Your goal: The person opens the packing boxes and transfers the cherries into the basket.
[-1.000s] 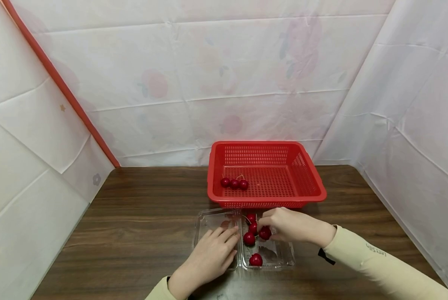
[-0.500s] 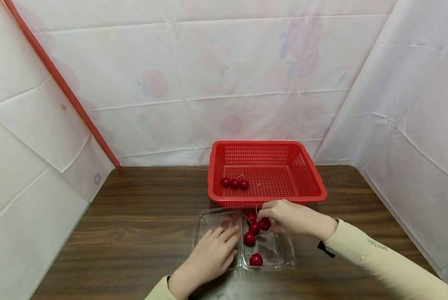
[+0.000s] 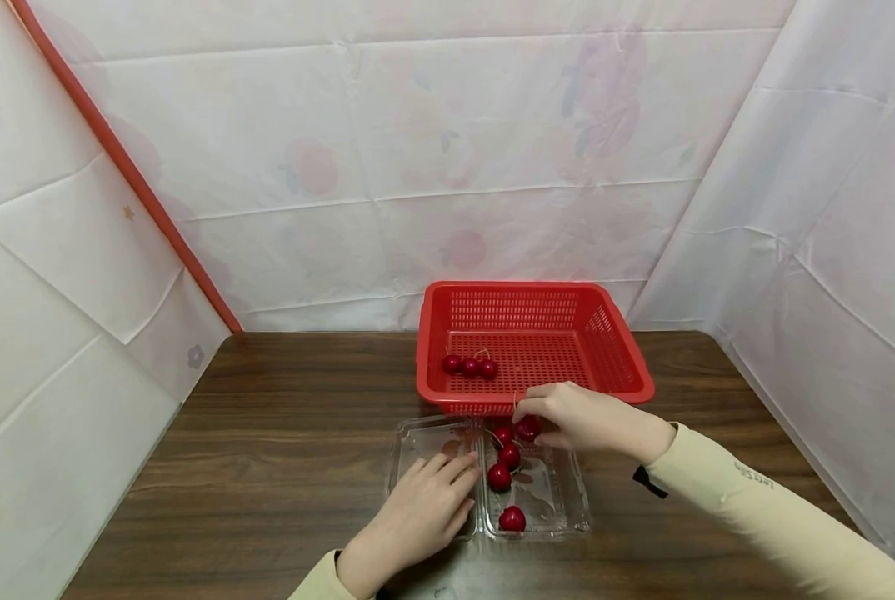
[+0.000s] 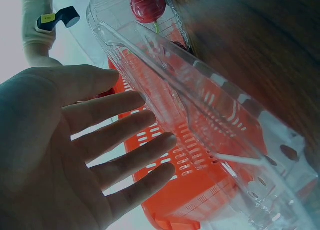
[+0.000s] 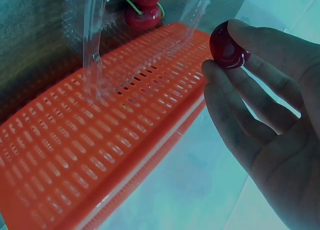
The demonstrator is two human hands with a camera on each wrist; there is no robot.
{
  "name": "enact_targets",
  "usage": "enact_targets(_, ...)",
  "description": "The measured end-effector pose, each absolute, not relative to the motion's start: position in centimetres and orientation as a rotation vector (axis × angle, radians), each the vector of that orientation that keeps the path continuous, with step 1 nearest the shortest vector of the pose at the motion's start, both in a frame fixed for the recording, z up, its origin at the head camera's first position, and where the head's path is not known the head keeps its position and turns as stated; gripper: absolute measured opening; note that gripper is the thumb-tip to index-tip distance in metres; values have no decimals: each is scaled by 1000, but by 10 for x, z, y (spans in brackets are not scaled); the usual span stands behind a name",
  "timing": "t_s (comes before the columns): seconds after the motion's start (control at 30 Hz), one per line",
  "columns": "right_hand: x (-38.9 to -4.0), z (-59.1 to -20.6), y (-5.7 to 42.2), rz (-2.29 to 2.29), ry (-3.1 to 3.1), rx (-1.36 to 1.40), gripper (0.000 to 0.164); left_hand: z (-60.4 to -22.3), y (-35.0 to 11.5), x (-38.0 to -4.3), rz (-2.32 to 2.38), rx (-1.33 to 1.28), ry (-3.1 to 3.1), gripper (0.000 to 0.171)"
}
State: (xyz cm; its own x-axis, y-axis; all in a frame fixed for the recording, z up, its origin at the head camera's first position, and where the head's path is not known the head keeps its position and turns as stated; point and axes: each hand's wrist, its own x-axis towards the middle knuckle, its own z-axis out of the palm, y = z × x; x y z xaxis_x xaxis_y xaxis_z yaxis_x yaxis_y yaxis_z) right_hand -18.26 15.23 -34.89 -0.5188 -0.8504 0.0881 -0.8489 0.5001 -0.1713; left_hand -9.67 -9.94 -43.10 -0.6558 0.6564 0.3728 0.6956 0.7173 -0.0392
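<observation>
Between thumb and fingertips my right hand pinches a dark red cherry, held over the far part of the clear plastic clamshell box. Several more cherries lie in the box's right half, one of them apart near the front. Over the left half, my left hand rests with fingers extended and spread; in the left wrist view its fingertips are right at the clear plastic edge. Behind the box stands a red slotted basket, holding 3 cherries with stems at its left side.
The dark wood-grain table carries everything. Its back edge meets a pale printed curtain, and more curtain hangs at the right. A red pole slants down the left side to the table's far left corner.
My right hand has lifted the cherry up and away from the others, moving toward the basket's front rim. The left hand stays in place.
</observation>
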Motion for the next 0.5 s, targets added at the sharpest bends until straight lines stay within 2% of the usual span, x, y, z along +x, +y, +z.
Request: enact_targets(0.5, -199, -337, 147, -273, 2685, -1559, 26, -431, -100, -97, -140, -1054, -2577, 34)
